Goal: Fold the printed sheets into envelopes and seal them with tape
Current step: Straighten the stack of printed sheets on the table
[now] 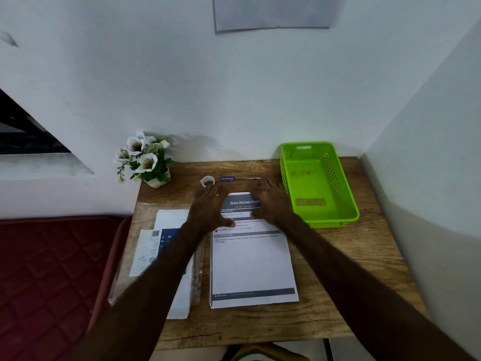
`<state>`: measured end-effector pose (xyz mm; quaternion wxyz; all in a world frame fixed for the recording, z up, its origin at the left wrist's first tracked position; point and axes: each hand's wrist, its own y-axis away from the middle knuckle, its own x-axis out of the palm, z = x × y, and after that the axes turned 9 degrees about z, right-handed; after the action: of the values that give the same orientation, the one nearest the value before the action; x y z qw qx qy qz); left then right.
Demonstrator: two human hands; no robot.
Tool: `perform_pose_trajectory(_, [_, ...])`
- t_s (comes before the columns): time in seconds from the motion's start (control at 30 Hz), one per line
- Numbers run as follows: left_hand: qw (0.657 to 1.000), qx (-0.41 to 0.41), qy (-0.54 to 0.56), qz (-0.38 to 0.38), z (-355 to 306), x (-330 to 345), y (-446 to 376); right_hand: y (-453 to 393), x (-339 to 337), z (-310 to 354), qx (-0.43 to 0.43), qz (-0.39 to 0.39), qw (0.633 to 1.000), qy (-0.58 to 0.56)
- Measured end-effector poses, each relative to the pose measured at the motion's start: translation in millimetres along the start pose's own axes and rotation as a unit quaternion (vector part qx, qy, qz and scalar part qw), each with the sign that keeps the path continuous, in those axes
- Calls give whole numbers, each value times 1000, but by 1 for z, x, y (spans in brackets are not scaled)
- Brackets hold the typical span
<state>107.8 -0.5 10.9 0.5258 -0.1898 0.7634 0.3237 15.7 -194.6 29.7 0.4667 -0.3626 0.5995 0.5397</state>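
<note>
A stack of printed sheets (pixel 251 264) lies in the middle of the wooden table (pixel 364 256), its dark heading at the far end. My left hand (pixel 210 207) rests flat on the top left corner of the stack, thumb lying across the text. My right hand (pixel 272 201) lies flat on the top right corner. A small roll of clear tape (pixel 208 181) stands just beyond my left fingertips. White envelopes in a clear plastic pack (pixel 166 254) lie left of the stack, partly under my left forearm.
A green perforated basket (pixel 335 178) stands at the table's right back, against the wall. A blue pen (pixel 240 179) lies behind the stack. A pot of white artificial flowers (pixel 145 160) stands at the back left corner. A red quilted mattress (pixel 52 277) adjoins the table's left edge.
</note>
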Motion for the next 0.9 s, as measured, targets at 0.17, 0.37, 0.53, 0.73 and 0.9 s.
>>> perform_pose_trajectory(0.17, [1000,-25,-4,6,-6,-3,4,4,3,3,3,-26,1000,11])
perform_pose_trajectory(0.37, [999,-18,0,-28,-13,1,13,8,6,8,14,-42,998,35])
perform_pose_trajectory(0.53, [997,-11,-34,-69,-16,7,22,13,9,10,19,-51,998,16])
perform_pose_trajectory(0.73, [993,-3,-53,-110,-19,11,30,21,12,11,5,-109,994,-6])
perform_pose_trajectory(0.9, [990,-8,-72,-123,-24,11,33,25,16,11,-19,-165,986,12])
